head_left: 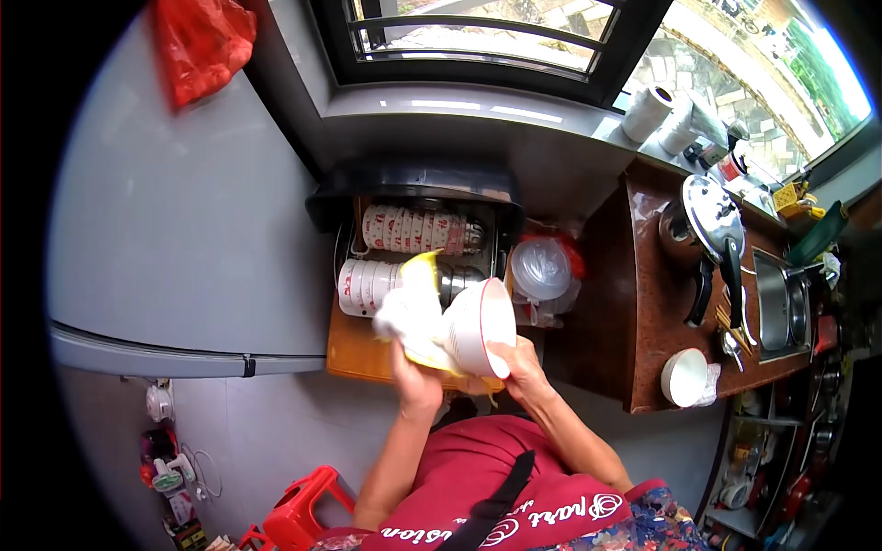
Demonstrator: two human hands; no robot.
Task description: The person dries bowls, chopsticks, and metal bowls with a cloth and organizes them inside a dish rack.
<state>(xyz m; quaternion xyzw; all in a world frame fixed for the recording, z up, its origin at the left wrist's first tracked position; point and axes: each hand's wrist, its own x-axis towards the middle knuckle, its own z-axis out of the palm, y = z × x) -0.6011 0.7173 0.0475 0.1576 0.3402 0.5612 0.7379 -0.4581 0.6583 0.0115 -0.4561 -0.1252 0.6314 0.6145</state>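
Note:
My left hand (418,384) is closed around a white cloth with yellow edges (415,317), partly smeared by motion. The cloth presses against the outside of a white bowl with a red rim (480,329), tipped on its side. At the bowl's rim, my right hand (522,369) grips it from the right. Just beyond my hands, patterned bowls stand on edge in a back row (409,230) and a front row (356,285), inside a dish box with a raised dark lid (423,184). Metal bowls (457,280) end the front row, partly hidden by the cloth and bowl.
Clear plastic containers (542,268) sit right of the dish box. On the brown counter (643,312) are a pressure cooker (707,220), another white bowl (684,376) and a sink (781,303). A refrigerator (184,211) stands left; a red stool (308,505) is below.

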